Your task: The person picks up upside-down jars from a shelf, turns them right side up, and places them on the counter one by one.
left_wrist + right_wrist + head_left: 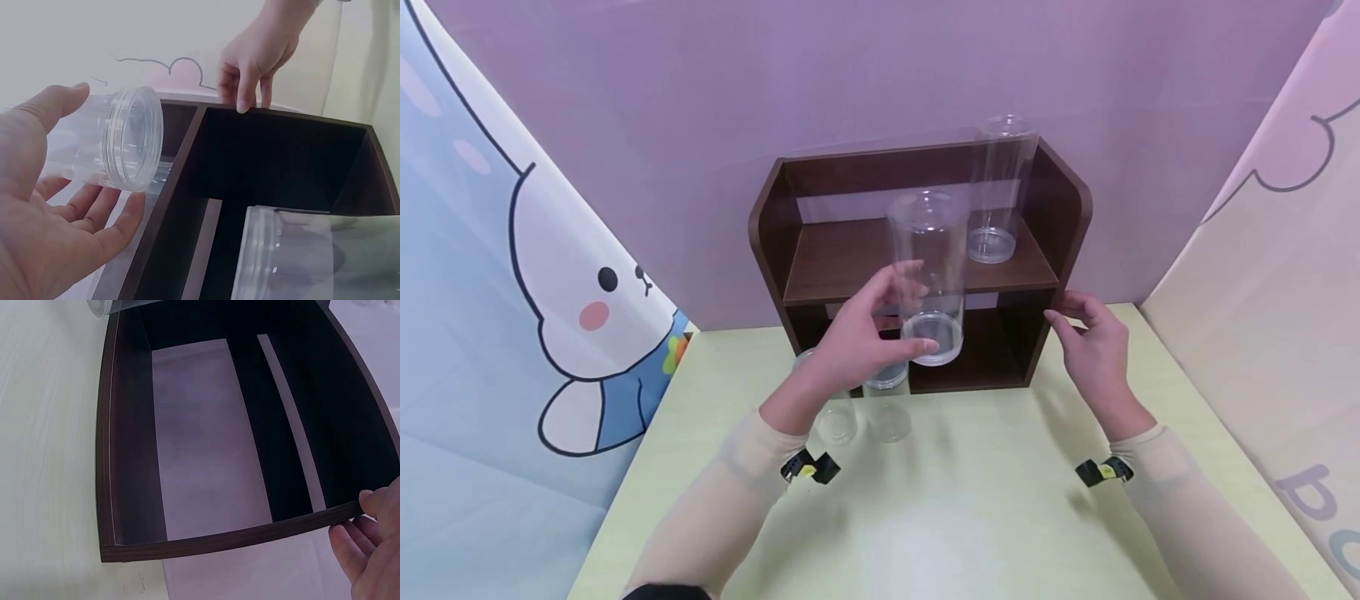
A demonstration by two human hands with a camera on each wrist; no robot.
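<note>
A tall clear plastic jar (928,267) is upright in my left hand (861,337), in front of the shelf's upper board. Thumb and fingers lie around its lower part; the left wrist view shows the ridged end of this jar (134,137) between them. My right hand (1097,346) pinches the front edge of the right side panel of the dark brown shelf (842,262). In the right wrist view, the right thumb (369,500) lies on the panel's edge, with fingers beneath.
Another tall clear jar (992,246) stands at the right of the upper board. Two more clear jars, one the front jar (891,421), stand on the pale table (970,492) before the shelf's left side, partly behind my left hand. A purple backdrop (880,75) hangs behind.
</note>
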